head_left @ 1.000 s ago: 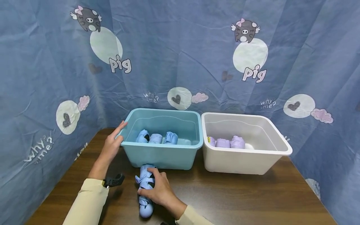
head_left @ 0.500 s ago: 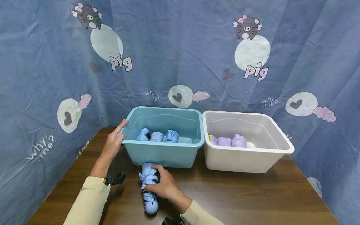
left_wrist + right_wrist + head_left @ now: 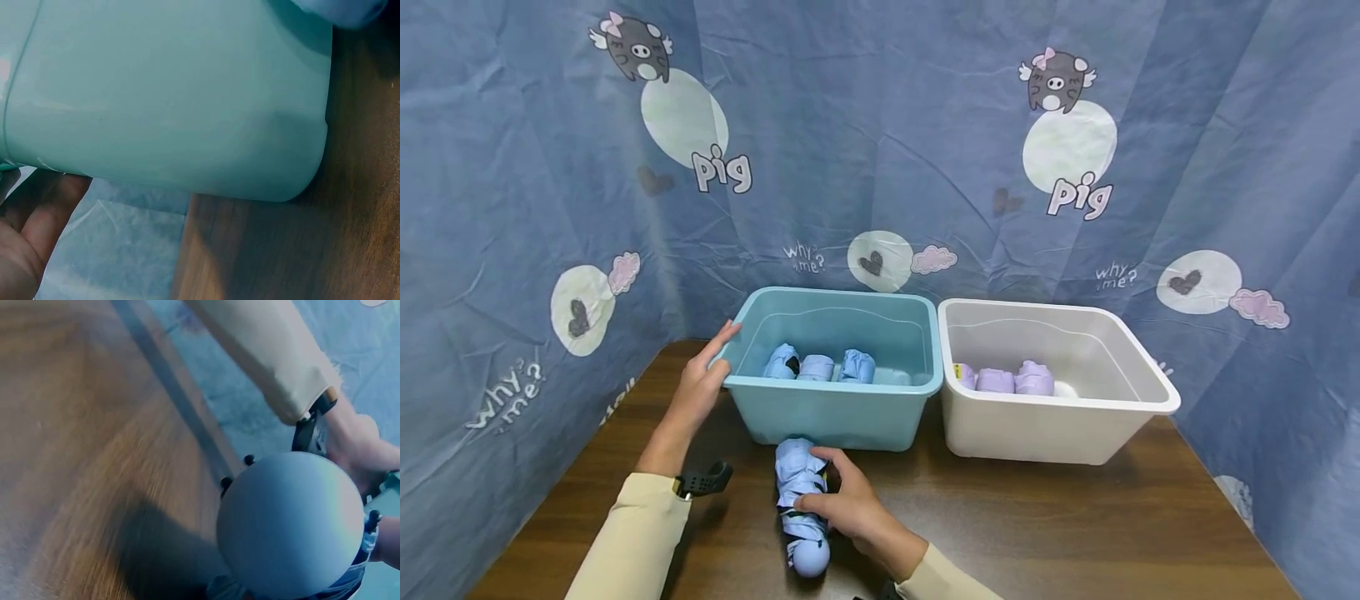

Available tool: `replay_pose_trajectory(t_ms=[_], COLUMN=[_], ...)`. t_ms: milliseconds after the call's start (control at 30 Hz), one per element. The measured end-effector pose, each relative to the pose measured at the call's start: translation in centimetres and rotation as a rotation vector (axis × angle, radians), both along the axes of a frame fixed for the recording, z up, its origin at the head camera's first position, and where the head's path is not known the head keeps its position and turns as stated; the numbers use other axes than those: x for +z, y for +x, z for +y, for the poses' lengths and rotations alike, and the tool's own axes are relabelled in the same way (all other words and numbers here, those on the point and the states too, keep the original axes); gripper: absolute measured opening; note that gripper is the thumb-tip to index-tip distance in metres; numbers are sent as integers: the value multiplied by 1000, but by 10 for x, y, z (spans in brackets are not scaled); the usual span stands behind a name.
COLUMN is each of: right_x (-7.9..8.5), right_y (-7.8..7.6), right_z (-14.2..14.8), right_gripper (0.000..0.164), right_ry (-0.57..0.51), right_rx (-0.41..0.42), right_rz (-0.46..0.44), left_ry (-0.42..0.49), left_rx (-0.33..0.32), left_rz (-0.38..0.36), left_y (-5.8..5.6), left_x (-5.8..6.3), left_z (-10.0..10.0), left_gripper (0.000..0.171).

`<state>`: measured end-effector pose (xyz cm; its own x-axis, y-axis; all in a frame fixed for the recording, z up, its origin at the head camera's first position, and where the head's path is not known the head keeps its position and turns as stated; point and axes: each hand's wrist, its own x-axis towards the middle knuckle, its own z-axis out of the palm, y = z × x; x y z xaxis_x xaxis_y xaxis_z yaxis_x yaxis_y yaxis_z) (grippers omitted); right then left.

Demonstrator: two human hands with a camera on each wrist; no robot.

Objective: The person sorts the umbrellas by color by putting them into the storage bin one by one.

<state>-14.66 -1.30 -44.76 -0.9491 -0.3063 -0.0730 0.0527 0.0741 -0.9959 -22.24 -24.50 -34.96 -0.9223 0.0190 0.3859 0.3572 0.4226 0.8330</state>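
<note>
A folded light blue umbrella (image 3: 801,473) lies lengthwise on the table, its far end close to the front of the teal bin (image 3: 838,418). Thumb and fingers of my right hand (image 3: 863,510) hold it from the right side near its middle. Its round knob handle (image 3: 290,525) fills much of the right wrist view, with black rib tips around it. My left hand (image 3: 694,393) rests at the teal bin's left rim, fingers fairly straight. In the left wrist view, its fingertips (image 3: 72,187) meet the bin's edge. Inside the bin lie several rolled light blue bundles (image 3: 816,368).
A white bin (image 3: 1026,432) stands right beside the teal one, holding several rolled lilac bundles (image 3: 996,381). Both stand on a brown wooden table (image 3: 1037,525) against a blue patterned curtain (image 3: 880,125). A black wrist strap (image 3: 706,481) sits on the left wrist.
The umbrella has shifted slightly right and rolled, so the loose flap on its left side no longer sticks out. My right hand moved right with it; my left hand stayed at the rim.
</note>
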Motion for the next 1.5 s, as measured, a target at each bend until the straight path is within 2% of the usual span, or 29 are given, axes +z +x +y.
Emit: replay_pose_trajectory(t_ms=[100,333,433,767,867,1033,1100,1267,1500], right_x=[4,16,25,57,68,86,94,115,143], right_y=[2,11,17,36,40,45,45,40,17], right_z=[5,14,18,38,45,57,62,73,83], right_gripper=[67,67,66,65,68,72,71,65,65], right_ry=[-73,-122,-138,-173,-163,-123,-128,-129,-135], right_rx=[20,29,27,78,112,194,227,260,191], right_rz=[-53,-43,-26,0,37,183,218,229,207], left_ry=[-2,-8,-20,-7,-8,-13,-13,-12,-12], left_rx=[-2,-1,0,-14,-14,-8,-5,-4,-4], left_rz=[9,22,15,6,2,12,21,22,0], left_y=[-3,-22,-26,-25,-25,-26,-27,-27,-25], left_x=[-2,-24,-31,-30,-30,-31,-32,-31,-31], left_z=[0,-12,-16,-18,-17,-18,-20,-20,-17], left_gripper=[57,58,59,58,58,58,58,58,58])
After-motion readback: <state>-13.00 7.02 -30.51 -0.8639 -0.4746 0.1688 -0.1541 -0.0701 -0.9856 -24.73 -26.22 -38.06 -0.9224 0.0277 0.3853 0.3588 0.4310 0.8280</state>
